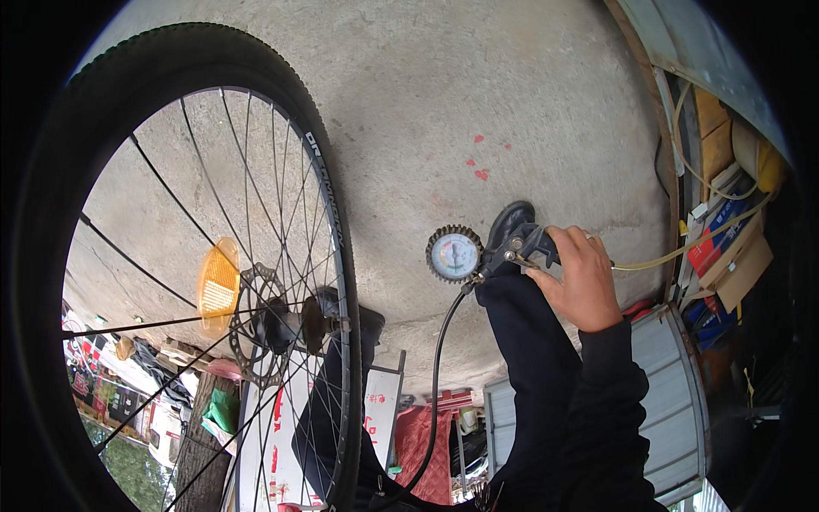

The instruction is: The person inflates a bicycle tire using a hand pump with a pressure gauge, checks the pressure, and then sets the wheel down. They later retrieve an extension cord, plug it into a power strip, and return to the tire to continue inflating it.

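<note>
My right hand (580, 277) is closed around the black grip of a tire inflator (514, 253), its thumb beside the metal lever. A round pressure gauge (455, 254) with a ridged dark rim sits at the inflator's left end, dial facing up. From below the gauge a black hose (437, 358) curves down to the lower edge, where its end is hidden. On the left stands a bicycle wheel (328, 128) with a knobby tire, thin spokes, a brake disc (241, 346) and an orange reflector (219, 288). No part of my left hand shows.
A yellowish air line (682, 250) leads from the inflator's grip toward boxes (740, 264) at the right. My shoes stand on the concrete floor (409, 102), which carries small red flecks (481, 174). Low in the view are a white board (286, 439), red cloth (424, 452) and grey metal panels (665, 367).
</note>
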### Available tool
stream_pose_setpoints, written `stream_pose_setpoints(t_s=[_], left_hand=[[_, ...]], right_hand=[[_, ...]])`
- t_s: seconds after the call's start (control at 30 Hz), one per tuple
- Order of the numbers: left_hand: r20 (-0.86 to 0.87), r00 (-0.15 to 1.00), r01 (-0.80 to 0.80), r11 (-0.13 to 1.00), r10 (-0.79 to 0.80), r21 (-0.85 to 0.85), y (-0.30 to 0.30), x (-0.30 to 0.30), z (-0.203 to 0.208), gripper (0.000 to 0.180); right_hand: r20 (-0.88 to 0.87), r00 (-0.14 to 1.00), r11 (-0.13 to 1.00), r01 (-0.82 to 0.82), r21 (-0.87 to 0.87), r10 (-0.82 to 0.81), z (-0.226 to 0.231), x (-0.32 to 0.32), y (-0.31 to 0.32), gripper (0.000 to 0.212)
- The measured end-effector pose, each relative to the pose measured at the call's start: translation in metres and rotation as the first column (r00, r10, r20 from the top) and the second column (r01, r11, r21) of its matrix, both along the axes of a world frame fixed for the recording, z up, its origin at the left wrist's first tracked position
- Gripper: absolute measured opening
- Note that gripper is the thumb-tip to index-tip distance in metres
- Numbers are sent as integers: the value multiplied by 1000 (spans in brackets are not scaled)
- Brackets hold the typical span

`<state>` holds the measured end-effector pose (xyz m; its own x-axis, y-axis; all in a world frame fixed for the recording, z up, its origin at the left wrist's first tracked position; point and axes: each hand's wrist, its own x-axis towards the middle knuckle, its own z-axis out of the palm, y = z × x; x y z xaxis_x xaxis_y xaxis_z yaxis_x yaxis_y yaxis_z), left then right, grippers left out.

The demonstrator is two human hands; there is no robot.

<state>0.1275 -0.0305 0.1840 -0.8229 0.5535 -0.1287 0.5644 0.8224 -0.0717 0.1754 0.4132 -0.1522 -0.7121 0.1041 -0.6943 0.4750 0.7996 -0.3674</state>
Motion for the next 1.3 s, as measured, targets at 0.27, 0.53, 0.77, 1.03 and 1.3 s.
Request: stream_pose_setpoints(t_s=[0.27,0.53,0.77,1.03,1.3], left_hand=[[69,996,-60,998,58,26,5,-4,-7,23],[155,978,-144,989,137,39,11,-9,-14,27],[253,938,-252,967,235,39,21,-17,-21,30],[377,827,-452,892,416,9,32,-31,-41,34],[434,732,-574,818,526,-23,45,-32,-48,38]], right_hand=[[26,1000,1000,13,16,-13,1,0,0,55],[-12,1000,1000,-12,3,12,-1,2,2,55],[23,999,999,-37,17,36,1,-2,2,55],[18,1000,998,-9,68,7,8,-6,7,54],[-52,998,998,48,31,-47,13,-9,3,55]])
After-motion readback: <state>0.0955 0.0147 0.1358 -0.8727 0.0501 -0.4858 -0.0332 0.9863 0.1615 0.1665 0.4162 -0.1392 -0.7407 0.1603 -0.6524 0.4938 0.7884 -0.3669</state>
